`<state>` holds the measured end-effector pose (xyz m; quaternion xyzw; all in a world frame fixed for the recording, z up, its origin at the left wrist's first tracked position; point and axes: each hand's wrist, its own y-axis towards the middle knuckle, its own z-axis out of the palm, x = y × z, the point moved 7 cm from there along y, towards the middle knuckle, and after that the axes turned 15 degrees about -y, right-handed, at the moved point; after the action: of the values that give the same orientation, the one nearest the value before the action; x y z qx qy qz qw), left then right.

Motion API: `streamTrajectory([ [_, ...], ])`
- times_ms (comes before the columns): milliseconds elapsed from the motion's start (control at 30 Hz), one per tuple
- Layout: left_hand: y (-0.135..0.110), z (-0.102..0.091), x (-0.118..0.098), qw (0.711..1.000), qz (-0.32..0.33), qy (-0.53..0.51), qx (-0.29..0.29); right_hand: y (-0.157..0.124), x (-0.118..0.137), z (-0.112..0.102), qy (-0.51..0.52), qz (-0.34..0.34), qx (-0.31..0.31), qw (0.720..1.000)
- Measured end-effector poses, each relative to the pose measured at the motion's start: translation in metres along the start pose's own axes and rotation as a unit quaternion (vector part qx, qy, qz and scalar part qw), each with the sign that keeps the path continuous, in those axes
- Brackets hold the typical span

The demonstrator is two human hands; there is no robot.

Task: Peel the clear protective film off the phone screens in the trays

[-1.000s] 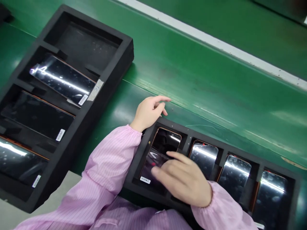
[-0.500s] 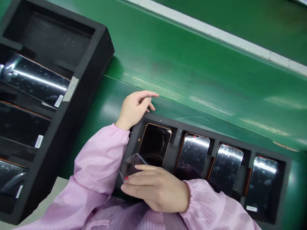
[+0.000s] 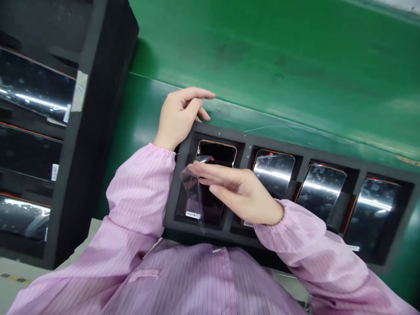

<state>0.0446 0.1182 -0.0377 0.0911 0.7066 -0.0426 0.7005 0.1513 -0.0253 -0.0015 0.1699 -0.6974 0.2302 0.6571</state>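
Observation:
My right hand [image 3: 241,188] is over the leftmost phone [image 3: 210,210] in a black foam tray [image 3: 193,229], its fingers straight and held together. A thin clear protective film [image 3: 188,179] with a small red tab is caught at its fingertips and hangs loosely over the phone's left side. The phone's screen is dark and glossy, with a white label at its lower end. At the tray's upper left corner my left hand [image 3: 182,113] rests with index finger stretched out and thumb apart, holding nothing.
Further phones [image 3: 275,173] with red-tabbed, bubbled films lie in the tray's other compartments. A deeper black foam tray [image 3: 105,109] on the left holds several labelled phones [image 3: 33,85]. Both trays are on a green work surface [image 3: 246,57].
My right hand has moved up the phone, drawing the film and its red tab with it. The phone's lower label now shows. My left hand stays by the tray corner; the view has shifted.

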Motion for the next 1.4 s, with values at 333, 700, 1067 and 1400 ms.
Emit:
streamTrajectory([
  [333, 0.002, -0.002, 0.001, 1.000, 0.024, 0.003, 0.012, 0.001, 0.003, -0.029, -0.058, 0.052, -0.043, 0.996],
  [700, -0.013, -0.009, -0.025, 0.970, 0.075, 0.231, 0.005, -0.081, 0.042, -0.136, -0.594, 0.079, -0.266, 0.755],
  [1067, -0.095, 0.149, -0.075, 0.807, 0.142, 0.517, 0.247, -0.134, 0.001, -0.156, -0.706, 0.046, -0.150, 0.691],
  [1400, -0.108, 0.156, -0.065, 0.821, 0.171, 0.531, 0.123, -0.169, -0.005, -0.158, -0.753, 0.077, -0.254, 0.602],
])
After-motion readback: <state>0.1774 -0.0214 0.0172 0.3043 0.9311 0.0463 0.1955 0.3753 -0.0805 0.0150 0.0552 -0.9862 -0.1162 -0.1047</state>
